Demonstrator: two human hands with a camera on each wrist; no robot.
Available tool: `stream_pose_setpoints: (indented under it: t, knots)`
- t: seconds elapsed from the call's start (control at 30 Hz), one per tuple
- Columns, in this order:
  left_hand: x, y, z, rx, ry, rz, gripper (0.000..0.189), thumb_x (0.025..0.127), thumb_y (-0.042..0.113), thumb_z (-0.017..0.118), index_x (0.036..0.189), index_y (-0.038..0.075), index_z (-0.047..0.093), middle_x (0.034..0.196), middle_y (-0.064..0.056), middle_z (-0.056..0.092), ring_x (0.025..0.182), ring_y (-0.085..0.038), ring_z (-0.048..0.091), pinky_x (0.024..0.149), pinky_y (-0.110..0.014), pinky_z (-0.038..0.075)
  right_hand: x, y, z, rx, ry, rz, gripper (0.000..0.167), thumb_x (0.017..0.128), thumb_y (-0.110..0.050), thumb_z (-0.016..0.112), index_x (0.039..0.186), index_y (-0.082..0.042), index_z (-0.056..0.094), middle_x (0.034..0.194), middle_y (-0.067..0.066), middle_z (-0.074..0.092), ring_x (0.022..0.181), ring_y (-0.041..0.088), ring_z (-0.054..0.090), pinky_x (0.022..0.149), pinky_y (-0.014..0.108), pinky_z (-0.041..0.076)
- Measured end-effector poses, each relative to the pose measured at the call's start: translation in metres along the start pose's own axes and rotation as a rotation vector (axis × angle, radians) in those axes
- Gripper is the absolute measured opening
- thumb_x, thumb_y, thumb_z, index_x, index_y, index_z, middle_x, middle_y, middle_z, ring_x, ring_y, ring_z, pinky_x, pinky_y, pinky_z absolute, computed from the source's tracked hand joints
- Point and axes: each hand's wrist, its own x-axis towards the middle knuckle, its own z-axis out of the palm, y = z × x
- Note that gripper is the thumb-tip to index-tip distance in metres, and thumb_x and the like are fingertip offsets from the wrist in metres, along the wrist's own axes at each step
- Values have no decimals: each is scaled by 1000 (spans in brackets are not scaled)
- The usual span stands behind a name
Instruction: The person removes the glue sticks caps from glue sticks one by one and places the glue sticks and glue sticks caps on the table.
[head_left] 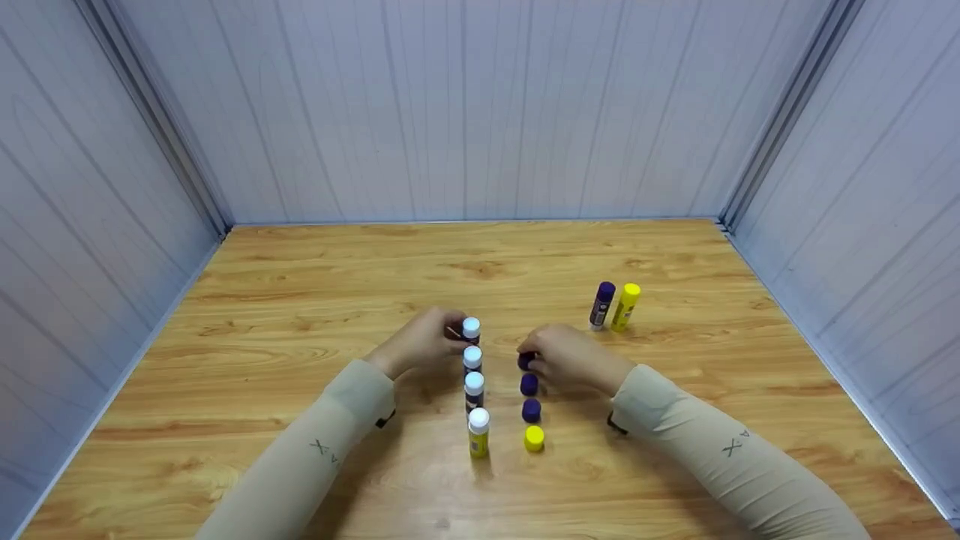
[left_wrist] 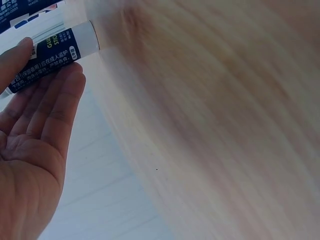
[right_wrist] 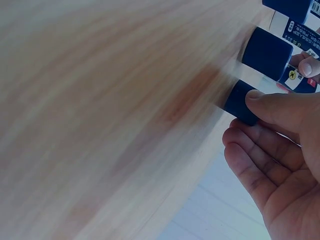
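Note:
My left hand (head_left: 425, 341) pinches a dark blue glue stick (left_wrist: 47, 57) between thumb and fingers, at the far end of a row of uncapped glue sticks. The stick stands upright on the table with its white top showing in the head view. Nearer me in that row are two more dark glue sticks (head_left: 472, 361) and a yellow glue stick (head_left: 478, 439). With thumb and fingertips my right hand (head_left: 570, 356) holds a dark blue cap (right_wrist: 241, 102) at the tabletop. Two other dark caps (head_left: 531, 410) and a yellow cap (head_left: 534, 438) line up nearer me.
A capped purple glue stick (head_left: 601, 306) and a capped yellow glue stick (head_left: 625, 307) stand side by side at the back right. The wooden table (head_left: 315, 262) is enclosed by white panel walls (head_left: 465, 112) at the back and both sides.

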Motion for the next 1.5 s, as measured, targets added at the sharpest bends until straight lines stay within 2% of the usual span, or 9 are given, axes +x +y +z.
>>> stream_pose_setpoints:
  t: [0.17,0.37,0.5,0.7,0.93,1.07,1.17,1.27,1.5]
  knots:
    - [1,2,0,8,-5,-47,10,101,12,78,111,12,79,112,-3,78,109,-20,73,102,-43,60,1,-1,-1,28,-11,40,20,106,-11,69,122,-7,79,114,6,80,103,23,75,97,46,62]
    - [2,2,0,31,-14,-71,12,101,10,78,112,13,79,111,-2,78,108,-20,73,103,-43,60,2,-2,-2,38,-37,86,23,106,-13,69,128,-7,76,117,8,79,105,24,74,99,47,61]
    - [0,3,0,32,-19,-74,12,100,9,78,111,14,79,109,-1,78,106,-19,73,103,-43,60,3,-2,-1,46,-48,106,24,106,-14,69,129,-8,75,117,7,78,105,24,73,99,47,61]
    - [-1,5,-1,22,-17,-79,13,100,9,79,111,15,79,109,0,78,106,-19,73,102,-43,61,2,-2,-2,61,-38,96,18,105,-13,70,121,-9,76,109,5,77,100,22,71,94,45,61]
    - [-1,6,0,32,-19,-63,13,99,5,77,110,12,79,109,-2,78,106,-21,73,102,-44,60,3,-2,-4,47,-29,86,15,104,-13,71,117,-10,76,107,4,76,96,22,70,92,46,61]
    - [-1,6,2,33,-25,-75,14,99,4,77,109,13,78,110,-2,77,107,-21,72,103,-44,59,3,-2,-3,41,-33,88,21,104,-12,72,124,-8,75,116,8,78,106,26,72,99,48,60]
    - [-2,6,2,35,-23,-91,15,99,5,77,109,15,78,110,-1,76,108,-21,72,105,-45,59,3,-2,-4,55,-54,115,32,104,-13,72,136,-7,71,128,12,76,119,31,72,108,52,57]
    - [-2,7,1,39,-27,-97,15,99,5,76,110,15,78,111,-1,76,109,-21,72,106,-45,59,3,-2,-7,68,-73,144,38,104,-13,72,141,-8,68,135,14,74,125,33,70,111,52,56]
    - [-2,8,1,40,-33,-87,16,99,3,76,111,13,78,110,-2,77,108,-21,72,104,-44,60,0,1,-19,48,-33,113,38,103,-10,74,140,-3,69,138,18,73,127,36,70,110,52,57]
